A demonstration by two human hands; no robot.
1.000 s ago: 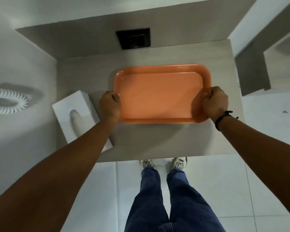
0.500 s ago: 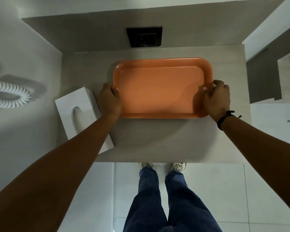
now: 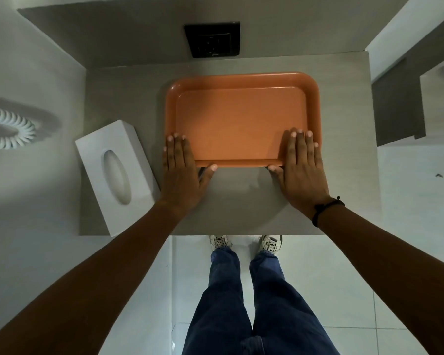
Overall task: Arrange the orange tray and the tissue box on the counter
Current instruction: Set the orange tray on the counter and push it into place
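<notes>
The orange tray [image 3: 241, 124] lies flat on the grey counter [image 3: 241, 201], towards the back and right of centre. My left hand [image 3: 181, 175] rests flat on the tray's near left corner, fingers straight over the rim and thumb along the near edge. In the same way my right hand [image 3: 301, 170] lies flat on the near right corner. The white tissue box [image 3: 113, 175] sits at the counter's left side, angled, its oval slot facing up, just left of my left wrist.
A black wall socket [image 3: 212, 39] is on the back wall behind the tray. A white coiled cord [image 3: 8, 126] hangs on the left wall. The counter's front edge is right above my shoes [image 3: 244, 243]. A grey ledge [image 3: 395, 103] stands to the right.
Both hands have left the tray's short sides and now lie flat with straight fingers on its near corners. The tray sits a little farther back on the counter.
</notes>
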